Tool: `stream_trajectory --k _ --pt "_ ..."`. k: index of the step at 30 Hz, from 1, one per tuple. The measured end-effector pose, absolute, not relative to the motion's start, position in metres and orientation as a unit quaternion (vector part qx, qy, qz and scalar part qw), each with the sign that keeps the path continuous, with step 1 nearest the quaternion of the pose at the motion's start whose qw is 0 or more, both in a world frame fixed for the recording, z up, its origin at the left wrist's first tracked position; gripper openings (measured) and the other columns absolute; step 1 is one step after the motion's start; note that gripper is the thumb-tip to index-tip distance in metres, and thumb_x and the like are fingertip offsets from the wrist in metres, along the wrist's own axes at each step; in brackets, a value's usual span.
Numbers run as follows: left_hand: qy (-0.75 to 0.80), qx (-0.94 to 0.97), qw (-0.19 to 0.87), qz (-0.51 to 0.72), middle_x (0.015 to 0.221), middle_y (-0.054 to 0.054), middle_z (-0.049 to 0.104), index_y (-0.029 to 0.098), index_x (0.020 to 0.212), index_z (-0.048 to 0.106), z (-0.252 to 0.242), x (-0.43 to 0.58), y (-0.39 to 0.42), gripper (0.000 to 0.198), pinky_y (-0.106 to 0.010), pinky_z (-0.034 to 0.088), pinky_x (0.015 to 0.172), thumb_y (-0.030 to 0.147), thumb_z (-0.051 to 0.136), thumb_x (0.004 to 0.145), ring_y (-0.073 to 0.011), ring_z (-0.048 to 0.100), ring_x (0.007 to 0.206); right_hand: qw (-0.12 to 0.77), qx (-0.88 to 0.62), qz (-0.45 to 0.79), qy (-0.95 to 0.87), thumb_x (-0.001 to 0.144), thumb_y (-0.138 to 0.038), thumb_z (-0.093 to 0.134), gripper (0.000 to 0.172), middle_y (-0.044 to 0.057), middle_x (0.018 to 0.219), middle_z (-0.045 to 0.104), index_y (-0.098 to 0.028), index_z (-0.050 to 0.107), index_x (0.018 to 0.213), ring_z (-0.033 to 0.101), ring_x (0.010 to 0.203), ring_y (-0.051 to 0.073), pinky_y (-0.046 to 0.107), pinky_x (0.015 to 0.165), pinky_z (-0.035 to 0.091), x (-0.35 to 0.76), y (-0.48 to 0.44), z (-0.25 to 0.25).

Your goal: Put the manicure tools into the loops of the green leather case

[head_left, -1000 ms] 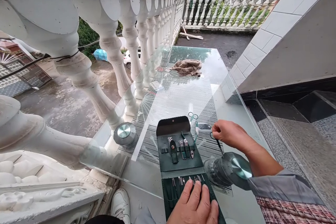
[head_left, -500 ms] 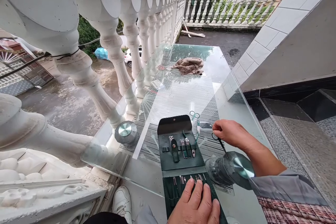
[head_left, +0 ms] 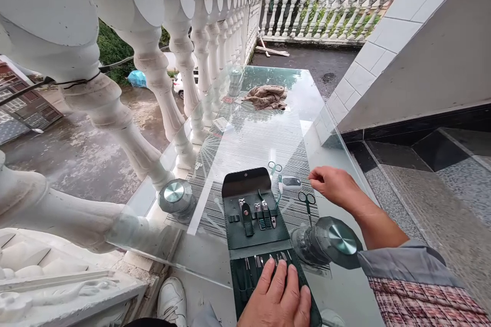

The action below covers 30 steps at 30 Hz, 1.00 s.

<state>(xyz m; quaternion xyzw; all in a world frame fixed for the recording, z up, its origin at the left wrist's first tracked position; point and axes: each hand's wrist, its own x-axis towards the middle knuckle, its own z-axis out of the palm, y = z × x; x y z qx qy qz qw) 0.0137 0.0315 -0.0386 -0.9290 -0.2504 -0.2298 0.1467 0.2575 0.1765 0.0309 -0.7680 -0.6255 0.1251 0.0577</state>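
Observation:
A dark green manicure case (head_left: pixel 258 242) lies unfolded on the glass table (head_left: pixel 264 135). Nail clippers (head_left: pixel 264 215) and other small metal tools sit in its straps and slots. My left hand (head_left: pixel 278 296) rests flat on the lower part, fingers spread, covering some tools. To the right, my right hand (head_left: pixel 332 184) hovers over the glass with curled fingers and nothing visible in them. Just left of it lie dark-handled scissors (head_left: pixel 307 199), apart from the fingers. Green-handled scissors (head_left: pixel 274 166) and a tool with a grey oval pad (head_left: pixel 290 183) lie beyond the case.
Faceted table supports with round metal discs show at the left (head_left: pixel 176 196) and right (head_left: pixel 339 242). A crumpled brown cloth (head_left: pixel 265 97) lies farther back on the glass. A white balustrade (head_left: pixel 148 71) runs along the left; stone steps (head_left: pixel 433 179) are at the right.
My right hand has let go of the dark-handled scissors, which now lie on the glass, and has drawn slightly away from them. My left hand stays on the case. The view has shifted slightly.

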Motion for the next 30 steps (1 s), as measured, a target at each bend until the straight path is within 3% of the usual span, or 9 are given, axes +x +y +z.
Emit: stream_trajectory --k 4,9,13,17,20,23,26,30 --pt "-0.256 -0.922 0.146 -0.250 0.115 -0.006 0.062 0.019 0.109 0.058 -0.040 0.016 0.031 0.025 -0.043 0.039 0.095 0.033 0.050 0.090 -0.0247 0.056 0.108 0.100 -0.748 0.169 -0.634 0.068 -0.038 0.061 0.017 0.000 0.071 0.062 -0.022 0.059 0.067 0.053 0.066 0.014 0.024 0.057 0.036 0.270 0.172 0.022" --pt "-0.258 -0.927 0.135 -0.237 0.115 -0.007 0.062 0.019 0.110 0.057 -0.039 0.016 0.029 0.026 -0.044 0.039 0.094 0.032 0.050 0.090 -0.0251 0.056 0.108 0.116 -0.750 0.185 -0.625 0.062 -0.043 0.065 0.024 0.001 0.075 0.060 -0.021 0.059 0.068 0.053 0.067 0.015 0.024 0.057 0.038 0.291 0.168 0.001" --pt "-0.253 -0.929 0.131 -0.235 0.116 -0.008 0.061 0.018 0.112 0.057 -0.038 0.015 0.030 0.027 -0.044 0.040 0.093 0.033 0.048 0.091 -0.0251 0.055 0.108 0.141 -0.782 0.148 -0.589 0.061 -0.042 0.065 0.026 0.004 0.082 0.061 -0.020 0.062 0.074 0.056 0.073 0.017 0.027 0.063 0.042 0.322 0.162 -0.008" --pt "-0.249 -0.927 0.133 -0.248 0.113 -0.006 0.063 0.019 0.112 0.058 -0.035 0.015 0.032 0.029 -0.043 0.039 0.093 0.035 0.047 0.092 -0.0249 0.056 0.107 0.182 -0.832 0.111 -0.512 0.057 -0.038 0.066 0.039 0.010 0.099 0.062 -0.018 0.065 0.090 0.058 0.092 0.025 0.036 0.077 0.045 0.356 0.154 -0.014" --pt "-0.247 -0.925 0.131 -0.257 0.110 -0.005 0.064 0.020 0.112 0.059 -0.032 0.016 0.033 0.031 -0.041 0.039 0.093 0.038 0.045 0.093 -0.0239 0.057 0.104 0.264 -0.861 0.186 -0.393 0.055 -0.033 0.069 0.047 0.015 0.107 0.062 -0.014 0.063 0.098 0.058 0.098 0.029 0.041 0.080 0.047 0.375 0.146 -0.021" --pt "-0.250 -0.925 0.131 -0.254 0.109 -0.005 0.064 0.020 0.112 0.059 -0.031 0.017 0.033 0.031 -0.041 0.038 0.093 0.039 0.046 0.092 -0.0234 0.057 0.104 0.359 -0.847 0.276 -0.278 0.057 -0.024 0.068 0.037 0.015 0.089 0.066 -0.012 0.063 0.092 0.064 0.085 0.026 0.038 0.073 0.053 0.386 0.139 -0.029" --pt "-0.245 -0.926 0.133 -0.255 0.111 -0.006 0.064 0.019 0.113 0.059 -0.032 0.017 0.034 0.032 -0.042 0.039 0.093 0.041 0.046 0.092 -0.0241 0.057 0.105 0.393 -0.837 0.291 -0.245 0.060 -0.020 0.063 0.021 0.011 0.070 0.065 -0.015 0.062 0.080 0.066 0.072 0.022 0.036 0.069 0.057 0.391 0.133 -0.035" --pt "-0.251 -0.929 0.134 -0.235 0.115 -0.007 0.062 0.019 0.115 0.057 -0.034 0.017 0.032 0.031 -0.043 0.040 0.093 0.037 0.047 0.092 -0.0246 0.056 0.108 0.421 -0.828 0.293 -0.227 0.063 -0.022 0.060 0.008 0.010 0.068 0.064 -0.021 0.058 0.071 0.066 0.068 0.021 0.036 0.070 0.060 0.390 0.130 -0.037"
